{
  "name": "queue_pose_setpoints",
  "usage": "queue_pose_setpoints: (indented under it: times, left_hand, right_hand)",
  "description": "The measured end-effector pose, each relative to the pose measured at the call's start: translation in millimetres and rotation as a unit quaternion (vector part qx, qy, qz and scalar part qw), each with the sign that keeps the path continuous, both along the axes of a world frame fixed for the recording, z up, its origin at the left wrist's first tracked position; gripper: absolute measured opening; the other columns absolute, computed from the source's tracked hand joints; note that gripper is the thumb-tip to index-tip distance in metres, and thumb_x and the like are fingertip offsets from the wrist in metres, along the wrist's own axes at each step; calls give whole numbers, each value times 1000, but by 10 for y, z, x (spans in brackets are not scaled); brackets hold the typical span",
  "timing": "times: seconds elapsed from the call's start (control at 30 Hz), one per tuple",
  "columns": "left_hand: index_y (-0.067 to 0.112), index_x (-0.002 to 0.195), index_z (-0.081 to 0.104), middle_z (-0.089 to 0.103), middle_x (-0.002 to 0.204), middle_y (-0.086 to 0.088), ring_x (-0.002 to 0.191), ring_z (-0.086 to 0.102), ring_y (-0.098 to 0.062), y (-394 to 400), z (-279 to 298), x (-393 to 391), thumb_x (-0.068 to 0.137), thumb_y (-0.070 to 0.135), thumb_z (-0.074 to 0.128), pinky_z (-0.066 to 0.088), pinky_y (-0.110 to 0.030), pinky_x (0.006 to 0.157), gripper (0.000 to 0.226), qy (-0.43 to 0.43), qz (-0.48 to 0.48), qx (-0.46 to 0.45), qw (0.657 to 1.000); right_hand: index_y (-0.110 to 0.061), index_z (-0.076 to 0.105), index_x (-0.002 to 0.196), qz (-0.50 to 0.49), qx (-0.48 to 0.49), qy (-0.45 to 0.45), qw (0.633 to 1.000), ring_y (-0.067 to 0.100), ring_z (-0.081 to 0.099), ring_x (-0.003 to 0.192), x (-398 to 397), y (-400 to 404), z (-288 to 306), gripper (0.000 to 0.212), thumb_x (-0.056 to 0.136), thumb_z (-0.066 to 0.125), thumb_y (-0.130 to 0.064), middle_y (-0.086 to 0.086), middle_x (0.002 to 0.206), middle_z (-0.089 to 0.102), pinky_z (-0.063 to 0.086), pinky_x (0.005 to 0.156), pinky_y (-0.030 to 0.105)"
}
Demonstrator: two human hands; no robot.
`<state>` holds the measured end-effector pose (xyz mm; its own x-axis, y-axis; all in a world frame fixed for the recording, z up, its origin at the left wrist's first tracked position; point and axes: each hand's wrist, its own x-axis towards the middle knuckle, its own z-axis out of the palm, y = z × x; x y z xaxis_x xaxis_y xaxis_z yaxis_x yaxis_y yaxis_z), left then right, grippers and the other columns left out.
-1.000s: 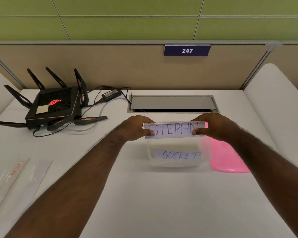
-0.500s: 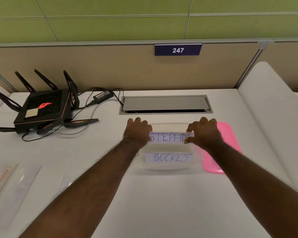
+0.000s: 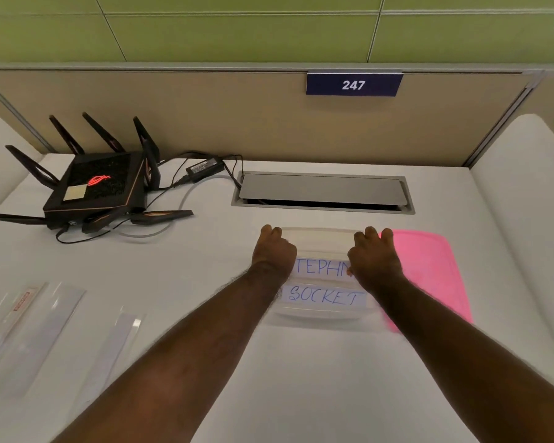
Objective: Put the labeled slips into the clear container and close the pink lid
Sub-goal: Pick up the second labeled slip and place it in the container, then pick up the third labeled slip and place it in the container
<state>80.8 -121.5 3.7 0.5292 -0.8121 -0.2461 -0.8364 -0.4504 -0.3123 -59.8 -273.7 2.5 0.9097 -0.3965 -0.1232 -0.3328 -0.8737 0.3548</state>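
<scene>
Both hands are down inside the clear container [image 3: 320, 318], the left hand [image 3: 274, 251] and right hand [image 3: 373, 255] each pinching one end of the slip reading "STEPHN" [image 3: 322, 267], held just behind the "SOCKET" slip [image 3: 325, 296] that already stands against the container's near wall. I'd say the slip-loading step is nearly done. Next they must let go and reach for the pink lid [image 3: 429, 266], which lies flat against the container's right side.

Left hand [image 3: 274, 252]: bare, no glove, ring or watch in view; knuckles and back of hand show, fingertips hidden. Right hand [image 3: 375, 257]: bare likewise, nothing worn at the wrist. Both forearms: uncovered along their whole visible length, no sleeve or cuff reaching into view, fine hair along the edges.
</scene>
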Motion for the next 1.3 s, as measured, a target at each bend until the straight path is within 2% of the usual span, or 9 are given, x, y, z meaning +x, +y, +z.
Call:
queue_pose_setpoints:
  times: [0.2, 0.3, 0.4, 0.57, 0.67, 0.77, 1.0, 1.17, 1.3]
  left_hand:
    - [15, 104, 67, 70, 110, -2, 119, 47, -27, -88, -68, 1, 89, 27, 60, 23, -41, 107, 20, 4, 13, 28, 1000]
    - [14, 106, 67, 68, 113, -4, 118, 47, -28, -84, -86, 3, 90, 26, 58, 25, -42, 105, 22, 9, 2, 8, 1000]
    - [15, 112, 63, 63, 115, -5, 115, 47, -29, -77, -26, -6, 87, 23, 53, 29, -43, 99, 28, 25, -17, -61, 998]
    - [21, 114, 66, 67, 108, 2, 97, 55, -24, 67, 127, -11, 79, 19, 55, 36, -39, 80, 37, 38, -17, -258, 965]
    - [21, 121, 62, 66, 115, 3, 100, 57, -23, 283, 205, -41, 81, 24, 55, 40, -40, 82, 41, 36, 22, -330, 943]
    - [19, 130, 55, 61, 128, 1, 112, 56, -22, 575, 249, -71, 83, 28, 52, 40, -42, 91, 48, 41, 98, -368, 924]
    - [23, 150, 27, 30, 158, -1, 146, 24, -25, 1437, 89, -15, 89, 40, 47, 23, -53, 112, 66, 53, 280, -299, 911]
    - [20, 154, 16, 18, 162, -6, 149, 14, -30, 2115, -111, 35, 89, 46, 45, 20, -59, 113, 75, 45, 360, -250, 897]
    - [18, 155, 14, 14, 163, -9, 149, 12, -34, 2632, -258, 14, 88, 51, 43, 16, -63, 112, 80, 42, 404, -223, 886]
  right_hand:
    - [-11, 74, 69, -21, 0, 22, 1000, 33, 56, 86, 27, -7, -99, 23, 59, 87, -27, 12, 82, 66, 40, 85, 50]
    - [-14, 73, 91, -20, 10, 39, 999, 31, 54, 103, 40, 24, -37, 31, 75, 75, -40, 11, 103, 65, 36, 94, 51]
    - [-18, 67, 110, -17, 10, -7, 1000, 29, 51, 110, 48, 15, -9, 44, 86, 58, -53, 8, 115, 61, 32, 96, 49]
    - [-22, 70, 110, -19, 38, -89, 995, 28, 58, 97, 82, 79, 126, 38, 84, 62, -47, 5, 105, 66, 38, 85, 45]
    - [-22, 65, 121, -1, 65, -177, 982, 29, 59, 98, 123, 171, 246, 40, 87, 59, -41, 5, 115, 64, 40, 82, 43]
    - [-23, 54, 134, 9, 111, -229, 967, 29, 56, 112, 218, 364, 354, 48, 89, 56, -39, 4, 133, 55, 40, 88, 45]
    - [-25, 38, 146, 73, 190, -210, 956, 27, 37, 137, 638, 1062, 448, 55, 95, 45, -43, 3, 153, 37, 27, 108, 51]
    - [-26, 13, 154, 133, 235, -160, 950, 20, 8, 149, 985, 1634, 374, 67, 96, 37, -50, -2, 162, 13, 4, 119, 51]
    - [-23, -3, 154, 193, 258, -135, 937, 19, -2, 150, 1212, 2072, 243, 81, 93, 41, -52, -3, 163, 2, -3, 119, 52]
